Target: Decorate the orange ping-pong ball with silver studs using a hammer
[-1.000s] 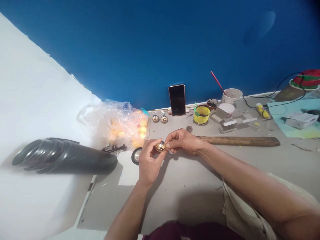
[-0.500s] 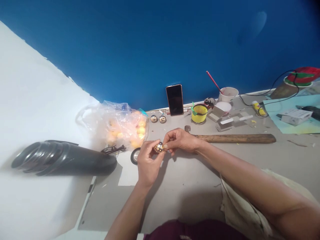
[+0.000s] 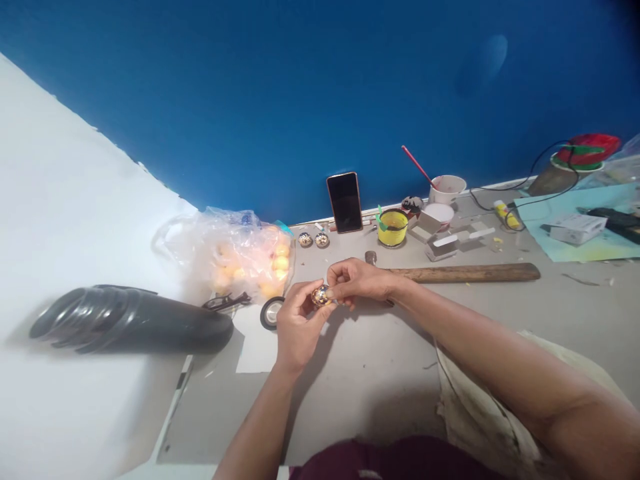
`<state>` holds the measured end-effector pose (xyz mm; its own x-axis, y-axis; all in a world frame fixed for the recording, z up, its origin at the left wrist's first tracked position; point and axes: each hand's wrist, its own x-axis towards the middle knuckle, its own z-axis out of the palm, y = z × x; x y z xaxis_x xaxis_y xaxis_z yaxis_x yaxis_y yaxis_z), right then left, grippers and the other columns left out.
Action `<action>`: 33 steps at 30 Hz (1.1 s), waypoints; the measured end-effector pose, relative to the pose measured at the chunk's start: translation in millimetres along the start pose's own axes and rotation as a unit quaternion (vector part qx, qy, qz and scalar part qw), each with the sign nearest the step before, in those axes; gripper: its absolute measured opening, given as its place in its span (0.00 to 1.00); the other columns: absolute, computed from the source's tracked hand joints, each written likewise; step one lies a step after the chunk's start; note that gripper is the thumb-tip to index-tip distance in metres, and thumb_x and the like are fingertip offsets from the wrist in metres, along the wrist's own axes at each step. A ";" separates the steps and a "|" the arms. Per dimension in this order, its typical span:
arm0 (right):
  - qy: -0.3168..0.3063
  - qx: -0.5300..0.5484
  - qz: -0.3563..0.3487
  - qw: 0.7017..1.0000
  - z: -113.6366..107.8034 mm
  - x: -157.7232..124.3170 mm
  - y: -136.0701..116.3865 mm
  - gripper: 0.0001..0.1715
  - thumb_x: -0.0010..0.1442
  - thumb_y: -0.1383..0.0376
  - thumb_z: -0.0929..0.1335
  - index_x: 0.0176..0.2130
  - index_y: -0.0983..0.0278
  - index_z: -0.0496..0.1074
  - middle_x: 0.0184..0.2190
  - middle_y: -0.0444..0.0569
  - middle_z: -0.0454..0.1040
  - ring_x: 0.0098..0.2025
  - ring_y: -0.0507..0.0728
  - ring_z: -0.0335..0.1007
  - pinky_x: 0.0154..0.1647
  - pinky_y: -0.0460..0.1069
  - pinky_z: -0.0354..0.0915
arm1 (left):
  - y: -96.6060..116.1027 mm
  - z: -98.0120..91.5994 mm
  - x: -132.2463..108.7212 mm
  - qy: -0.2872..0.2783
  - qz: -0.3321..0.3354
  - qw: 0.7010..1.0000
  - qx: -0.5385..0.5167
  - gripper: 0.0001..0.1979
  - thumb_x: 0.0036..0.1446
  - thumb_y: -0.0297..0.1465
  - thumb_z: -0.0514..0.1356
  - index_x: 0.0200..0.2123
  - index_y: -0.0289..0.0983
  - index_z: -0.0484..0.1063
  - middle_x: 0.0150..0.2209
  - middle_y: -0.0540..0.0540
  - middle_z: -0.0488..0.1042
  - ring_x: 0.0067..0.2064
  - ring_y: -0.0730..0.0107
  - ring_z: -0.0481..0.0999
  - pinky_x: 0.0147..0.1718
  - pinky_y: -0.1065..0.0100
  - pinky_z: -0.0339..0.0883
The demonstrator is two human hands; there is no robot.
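Observation:
My left hand [image 3: 300, 327] holds a small shiny ball [image 3: 320, 295] with a dark and gold mosaic-like surface between thumb and fingers. My right hand [image 3: 356, 280] is closed in a pinch, its fingertips at the right side of the ball. Whatever lies in that pinch is too small to make out. Two similar decorated balls [image 3: 321, 240] rest on the table beyond my hands. Just left of my left hand lies a roll of black tape [image 3: 271, 313], partly on a white sheet [image 3: 255, 347].
A hammer [image 3: 465, 273] lies right of my hands. Behind stand a phone [image 3: 344, 202], a yellow tub [image 3: 393, 230] and a white cup [image 3: 449, 189] with a red stick. On the left are a plastic bag [image 3: 235, 247] of orange balls and a dark roll [image 3: 160, 325].
The view has shifted slightly, moving the table items at the right leftward in the picture. My right fingertips have come a little further over the ball; my left hand keeps its hold.

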<state>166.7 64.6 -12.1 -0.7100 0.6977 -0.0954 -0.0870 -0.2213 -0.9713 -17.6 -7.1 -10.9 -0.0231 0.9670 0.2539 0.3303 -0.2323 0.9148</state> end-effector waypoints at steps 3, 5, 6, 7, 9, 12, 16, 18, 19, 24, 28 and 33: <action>-0.007 -0.008 0.001 1.000 -3.9 -2.6 -3.2 0.19 0.51 0.56 0.77 0.31 0.66 0.71 0.21 0.41 0.73 0.24 0.49 0.69 0.23 0.42 0.69 | 1.8 1.0 2.2 -0.007 -0.039 0.998 -0.044 0.19 0.48 0.29 0.71 0.46 0.39 0.80 0.43 0.46 0.77 0.41 0.66 0.77 0.40 0.67 0.73; -0.020 0.009 0.000 1.000 -7.4 -4.8 -6.7 0.22 0.54 0.51 0.76 0.32 0.66 0.71 0.23 0.43 0.73 0.25 0.49 0.70 0.24 0.43 0.70 | 2.7 0.9 3.0 -0.010 -0.076 0.994 -0.078 0.21 0.47 0.31 0.72 0.47 0.39 0.79 0.42 0.46 0.78 0.41 0.65 0.78 0.40 0.67 0.73; -0.017 0.016 -0.004 1.000 -9.3 -5.6 -8.3 0.23 0.55 0.49 0.75 0.32 0.66 0.71 0.24 0.43 0.73 0.25 0.49 0.70 0.24 0.43 0.70 | 2.8 0.7 3.2 -0.013 -0.092 0.991 -0.095 0.22 0.47 0.32 0.73 0.47 0.39 0.79 0.41 0.46 0.79 0.40 0.66 0.78 0.40 0.67 0.73; -0.004 0.018 -0.009 1.000 -11.4 -6.1 -9.5 0.24 0.55 0.47 0.74 0.32 0.66 0.71 0.25 0.44 0.73 0.25 0.49 0.70 0.24 0.43 0.69 | 2.8 0.6 3.3 -0.017 -0.105 0.988 -0.113 0.22 0.47 0.32 0.73 0.48 0.38 0.79 0.40 0.46 0.79 0.39 0.66 0.78 0.39 0.67 0.72; 0.044 -0.003 -0.012 0.999 -15.3 -6.2 -11.3 0.25 0.54 0.47 0.74 0.31 0.65 0.71 0.26 0.45 0.74 0.25 0.49 0.69 0.24 0.43 0.69 | 2.0 0.5 3.3 -0.027 -0.119 0.981 -0.151 0.22 0.49 0.33 0.72 0.48 0.38 0.78 0.38 0.46 0.80 0.38 0.67 0.78 0.38 0.68 0.72; 0.108 -0.078 -0.001 0.991 -20.5 -7.2 -17.2 0.22 0.53 0.50 0.75 0.31 0.65 0.70 0.26 0.45 0.74 0.25 0.50 0.68 0.24 0.44 0.67 | 0.4 1.3 3.4 -0.026 -0.131 0.972 -0.195 0.17 0.52 0.33 0.70 0.46 0.37 0.79 0.37 0.45 0.81 0.35 0.68 0.77 0.34 0.68 0.72; 0.101 -0.283 0.022 0.954 -30.3 -21.6 -40.6 0.14 0.57 0.56 0.70 0.29 0.63 0.70 0.24 0.44 0.74 0.25 0.51 0.68 0.25 0.45 0.62 | 0.1 1.8 5.2 -0.012 -0.170 0.953 -0.249 0.13 0.48 0.31 0.69 0.39 0.35 0.81 0.35 0.43 0.82 0.30 0.69 0.77 0.29 0.68 0.69; 0.085 -0.440 0.059 0.892 -37.0 -33.1 -53.9 0.12 0.53 0.58 0.72 0.27 0.63 0.70 0.25 0.44 0.75 0.27 0.53 0.69 0.25 0.46 0.57 | 0.1 1.2 6.6 -0.006 -0.194 0.941 -0.276 0.13 0.47 0.30 0.69 0.38 0.34 0.81 0.36 0.43 0.82 0.29 0.68 0.78 0.28 0.68 0.68; 0.084 -0.504 0.086 0.855 -40.4 -38.2 -58.7 0.11 0.51 0.58 0.73 0.28 0.63 0.71 0.27 0.45 0.76 0.29 0.54 0.70 0.25 0.46 0.55 | 0.1 0.8 7.2 -0.003 -0.202 0.936 -0.287 0.13 0.47 0.30 0.68 0.38 0.34 0.81 0.37 0.42 0.82 0.29 0.68 0.78 0.27 0.68 0.68; 0.062 -0.672 0.217 0.705 -50.8 -44.6 -57.2 0.22 0.46 0.55 0.77 0.38 0.64 0.75 0.34 0.52 0.79 0.36 0.62 0.74 0.27 0.48 0.55 | 0.3 0.1 9.2 -0.014 -0.219 0.919 -0.328 0.15 0.48 0.33 0.69 0.41 0.35 0.81 0.37 0.42 0.81 0.30 0.68 0.77 0.28 0.69 0.67; 0.046 -0.687 0.253 0.679 -49.2 -34.1 -44.3 0.23 0.45 0.57 0.78 0.40 0.65 0.76 0.36 0.54 0.79 0.36 0.64 0.75 0.28 0.49 0.57 | -0.4 -1.2 9.4 -0.008 -0.226 0.921 -0.318 0.15 0.47 0.31 0.69 0.40 0.33 0.81 0.38 0.40 0.82 0.29 0.68 0.77 0.27 0.68 0.66; 0.043 -0.689 0.246 0.681 -48.2 -30.8 -39.5 0.22 0.43 0.62 0.78 0.39 0.65 0.76 0.35 0.55 0.79 0.36 0.65 0.75 0.28 0.50 0.57 | -4.4 -3.1 9.2 -0.012 -0.210 0.930 -0.301 0.20 0.48 0.34 0.70 0.46 0.35 0.80 0.37 0.44 0.79 0.32 0.70 0.76 0.31 0.69 0.67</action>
<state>225.6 84.7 18.7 -0.3687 0.8202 -0.4375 0.9258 0.3660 -0.0942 -22.2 2.5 -11.7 -0.0062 0.9861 -0.1661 -0.2922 0.1571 0.9434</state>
